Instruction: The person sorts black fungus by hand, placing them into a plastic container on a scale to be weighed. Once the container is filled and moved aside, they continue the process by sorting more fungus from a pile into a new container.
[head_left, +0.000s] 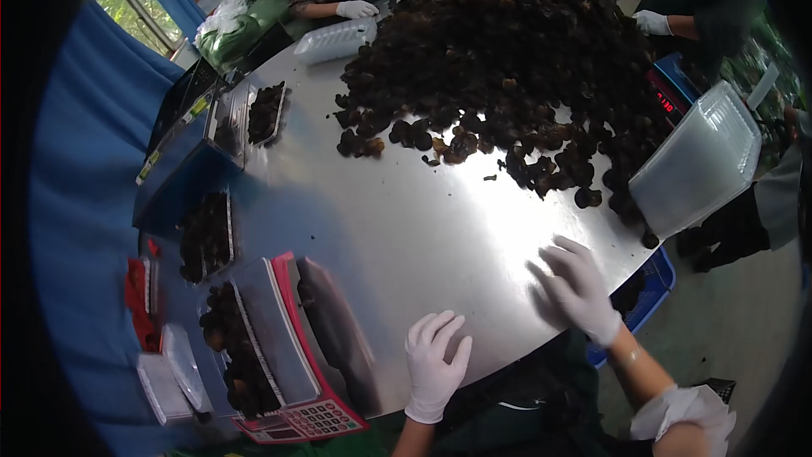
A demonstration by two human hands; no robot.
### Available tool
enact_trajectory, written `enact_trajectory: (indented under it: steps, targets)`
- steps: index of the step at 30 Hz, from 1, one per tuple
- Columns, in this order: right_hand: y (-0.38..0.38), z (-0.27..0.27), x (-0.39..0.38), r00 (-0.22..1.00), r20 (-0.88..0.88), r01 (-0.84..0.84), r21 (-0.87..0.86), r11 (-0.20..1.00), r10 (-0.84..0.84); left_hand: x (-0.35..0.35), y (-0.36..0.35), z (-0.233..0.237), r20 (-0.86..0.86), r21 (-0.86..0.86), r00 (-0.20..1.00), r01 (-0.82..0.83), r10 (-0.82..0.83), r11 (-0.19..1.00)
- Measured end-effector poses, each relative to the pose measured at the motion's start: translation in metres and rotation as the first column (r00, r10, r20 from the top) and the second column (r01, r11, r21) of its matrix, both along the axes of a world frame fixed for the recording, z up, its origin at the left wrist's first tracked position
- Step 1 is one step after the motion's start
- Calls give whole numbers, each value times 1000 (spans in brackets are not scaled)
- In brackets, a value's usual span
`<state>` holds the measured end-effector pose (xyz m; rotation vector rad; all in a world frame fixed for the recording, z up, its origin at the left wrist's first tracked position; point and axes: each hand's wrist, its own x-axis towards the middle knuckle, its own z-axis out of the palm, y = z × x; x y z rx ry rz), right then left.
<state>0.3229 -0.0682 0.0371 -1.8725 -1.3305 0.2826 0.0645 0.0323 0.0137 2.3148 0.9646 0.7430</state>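
Note:
My left hand [436, 366], in a white glove, is over the near edge of the metal table [381, 228], its fingers apart and nothing in them. To the right, my right hand [582, 292] wears a matching glove; its fingers stretch over the bright tabletop and it holds nothing. Beyond both hands rises a big heap of dark, dried mushroom-like pieces [507, 42], with loose bits along its near side. Left of my left hand stands a pink-edged scale [317, 417] with a keypad, a filled clear tray [241, 355] on it.
More filled trays [205, 237] line the left side. A stack of clear trays [698, 161] leans at the right edge beside a scale with a red display [666, 101]. Another tray stack [336, 41] lies far left. Gloved co-workers stand across the table. A blue crate [651, 292] sits below.

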Motion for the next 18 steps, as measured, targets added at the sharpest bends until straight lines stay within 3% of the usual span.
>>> enact_trajectory:
  steps: [1, 3, 5, 7, 9, 10, 11, 13, 15, 18]
  targets:
    - [30, -6, 6, 973, 170, -158, -11, 987, 158, -1, 0, 1, -5, 0, 1000, 3, -3, 1000]
    - [94, -1, 19, 965, 251, -89, 26, 996, 79, 0, 1, 3, 9, -39, 1000, 9, -9, 999]
    - [158, -17, 70, 853, 518, 50, 45, 998, -66, 0, 2, 2, 10, -31, 1000, 3, -3, 1000]
    - [210, -16, 124, 801, 464, 360, 132, 923, -379, 1, 2, 1, 5, -46, 1000, -1, 1, 999]
    - [233, -21, 153, 688, 578, 537, -1, 843, -438, 1, 1, 1, 13, -58, 1000, -15, 16, 998]
    - [237, -24, 155, 693, 624, 563, -153, 812, -363, 2, 1, 3, 14, -65, 1000, -17, 18, 998]
    - [241, -34, 151, 690, 638, 537, -133, 833, -342, 2, 1, 5, 15, -79, 1000, -22, 23, 997]
    - [235, -25, 134, 902, 410, 207, -137, 969, -135, 5, 2, 4, 18, -103, 999, -33, 35, 994]
    - [220, -21, 90, 902, 430, 25, 41, 999, -40, 5, 2, 4, 31, -101, 998, -44, 48, 994]
    - [187, -9, 25, 866, 490, -175, 115, 978, 97, 2, 4, 2, 8, -80, 1000, -14, 15, 997]
